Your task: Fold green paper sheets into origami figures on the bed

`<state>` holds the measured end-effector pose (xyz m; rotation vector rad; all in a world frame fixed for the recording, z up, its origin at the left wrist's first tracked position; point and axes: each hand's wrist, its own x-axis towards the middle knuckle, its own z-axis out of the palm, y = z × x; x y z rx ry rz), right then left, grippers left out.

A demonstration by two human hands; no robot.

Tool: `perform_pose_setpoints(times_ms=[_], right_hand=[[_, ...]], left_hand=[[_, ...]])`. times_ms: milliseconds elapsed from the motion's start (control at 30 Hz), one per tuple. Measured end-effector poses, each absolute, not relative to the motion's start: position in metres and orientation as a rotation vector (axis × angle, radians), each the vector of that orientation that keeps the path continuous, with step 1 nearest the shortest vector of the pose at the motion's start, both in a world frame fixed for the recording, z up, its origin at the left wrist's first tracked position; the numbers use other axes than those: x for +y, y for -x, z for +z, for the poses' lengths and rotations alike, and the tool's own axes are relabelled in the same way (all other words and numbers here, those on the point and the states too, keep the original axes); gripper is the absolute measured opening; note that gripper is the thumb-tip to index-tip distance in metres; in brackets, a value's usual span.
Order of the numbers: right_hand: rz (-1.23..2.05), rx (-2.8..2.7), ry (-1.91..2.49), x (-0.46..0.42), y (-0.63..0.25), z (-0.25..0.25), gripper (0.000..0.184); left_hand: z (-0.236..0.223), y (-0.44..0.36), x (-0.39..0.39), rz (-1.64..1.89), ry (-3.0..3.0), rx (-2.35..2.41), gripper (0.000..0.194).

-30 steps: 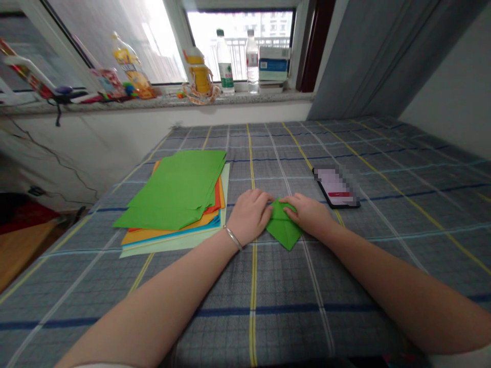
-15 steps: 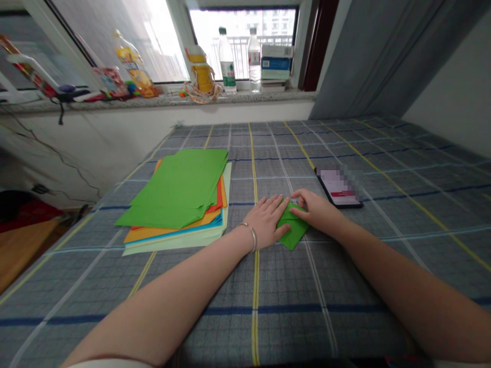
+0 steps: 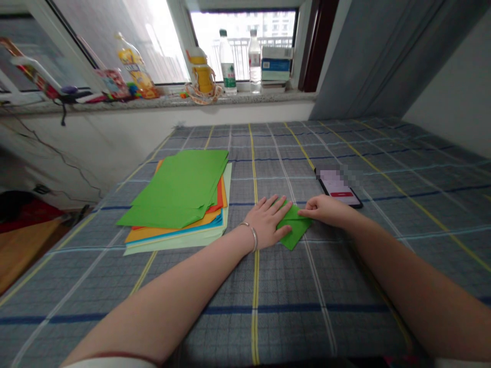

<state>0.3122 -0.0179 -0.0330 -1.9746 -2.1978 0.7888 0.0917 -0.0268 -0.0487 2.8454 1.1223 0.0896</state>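
I am using two hands on one folded green paper (image 3: 294, 232), which is lying in front of me on the plaid cloth (image 3: 192, 291). My left hand (image 3: 265, 222) is pressing palm-down on its left side, fingers extended and gripping nothing. My right hand (image 3: 324, 210) is pinching its right edge between thumb and curled fingers. One bracelet (image 3: 253, 237) is encircling my left wrist.

The paper is pointing one corner toward me. Its long axis is seemingly running away from me, though my left hand is hiding part of the outline.

One stack of coloured sheets (image 3: 184, 189), green uppermost, is resting to the left. One phone (image 3: 339, 191) is lying beyond my right hand, screen up.

The grey cloth is showing yellow, white and blue lines. Beyond it, one windowsill (image 3: 245, 97) is supporting two clear bottles (image 3: 227, 66) and one yellow cup (image 3: 203, 79). One grey curtain (image 3: 368, 61) is hanging at the right.
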Motion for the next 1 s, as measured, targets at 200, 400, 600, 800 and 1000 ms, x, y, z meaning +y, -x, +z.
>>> perform_pose_setpoints(times_ms=[200,400,600,800,1000], right_hand=[[0.754,-2.243,2.042,-0.017,-0.312,-0.029,0.036],[0.74,-2.269,2.061,-0.02,-0.312,-0.026,0.032],[0.7,-2.292,2.081,-0.018,-0.318,-0.026,0.028],[0.855,-2.207,2.092,-0.021,-0.332,-0.023,0.015],[0.732,-2.195,1.871,-0.024,-0.323,-0.026,0.019]], left_hand=[[-0.049,-0.093,-0.027,0.077,-2.836,1.146,0.065],[-0.052,-0.091,-0.025,0.133,-2.881,1.072,0.057],[-0.051,-0.091,-0.023,0.09,-2.874,1.075,0.057],[-0.051,-0.09,-0.024,0.101,-2.871,1.079,0.058],[-0.052,-0.09,-0.025,0.112,-2.878,1.079,0.058]])
